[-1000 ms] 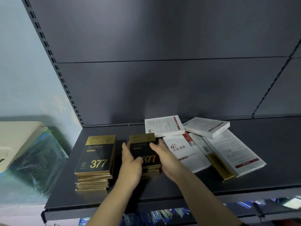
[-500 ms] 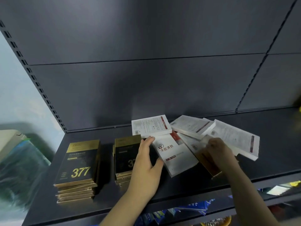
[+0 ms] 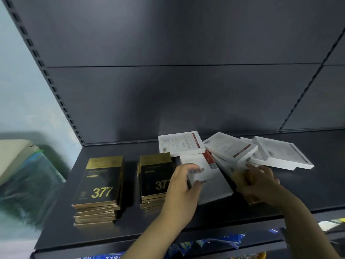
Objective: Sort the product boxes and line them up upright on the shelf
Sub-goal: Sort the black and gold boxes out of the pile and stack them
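Note:
Two flat stacks of black-and-gold "377" boxes lie on the dark shelf (image 3: 112,238): one at the left (image 3: 99,184), one in the middle (image 3: 155,176). Right of them is a loose pile of white boxes, with one at the back (image 3: 179,142), one tilted (image 3: 229,146) and one at the far right (image 3: 280,154). My left hand (image 3: 182,187) grips the near-left edge of a white box with a red corner (image 3: 209,176). My right hand (image 3: 259,182) rests on the lower boxes of the pile, fingers curled over a gold-edged box; its hold is blurred.
The shelf's dark back panel rises behind the boxes, and a slotted upright (image 3: 56,90) runs down the left. A plastic-wrapped bundle (image 3: 24,180) sits left of the shelf. Blue packets (image 3: 214,243) show on the level below.
My left hand left the middle 377 stack and took the white box's edge. My right hand reached right into the white pile. The view shifted right, then back left.

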Motion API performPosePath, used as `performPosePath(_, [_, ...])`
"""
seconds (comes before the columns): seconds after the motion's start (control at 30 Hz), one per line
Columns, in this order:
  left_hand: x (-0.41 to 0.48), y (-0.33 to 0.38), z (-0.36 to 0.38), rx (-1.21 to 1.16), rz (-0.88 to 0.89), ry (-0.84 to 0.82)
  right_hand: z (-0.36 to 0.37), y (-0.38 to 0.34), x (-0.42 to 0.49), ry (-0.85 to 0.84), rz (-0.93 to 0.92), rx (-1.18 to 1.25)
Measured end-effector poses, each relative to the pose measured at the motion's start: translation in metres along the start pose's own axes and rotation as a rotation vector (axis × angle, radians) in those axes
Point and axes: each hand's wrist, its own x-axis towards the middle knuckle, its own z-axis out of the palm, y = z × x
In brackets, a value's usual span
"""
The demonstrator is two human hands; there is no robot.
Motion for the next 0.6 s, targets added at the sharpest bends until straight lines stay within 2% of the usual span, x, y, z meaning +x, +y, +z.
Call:
performPosePath(0.07, [-0.002,0.000,-0.004,-0.047,-0.017,-0.008,-0.008,-0.012,-0.009,-0.027,-0.084,0.356])
performPosePath(0.13, [-0.005,0.002,-0.008,-0.119,-0.042,-0.013,-0.012,-0.037,-0.027,-0.094,-0.227,0.567])
performPosePath(0.27, [-0.008,0.007,-0.014,-0.311,-0.098,0.016,-0.005,-0.095,-0.045,-0.161,-0.488,0.721])
performPosePath(0.43, [-0.009,0.013,-0.032,-0.612,-0.219,0.123,0.033,-0.136,-0.040,-0.408,-0.636,1.233])
performPosePath(0.5, [-0.010,0.011,-0.042,-0.642,-0.254,0.126,0.049,-0.146,-0.042,-0.511,-0.663,1.316])
performPosePath(0.6, [-0.013,0.008,-0.057,-0.561,-0.212,0.211,0.063,-0.154,-0.046,-0.613,-0.690,1.393])
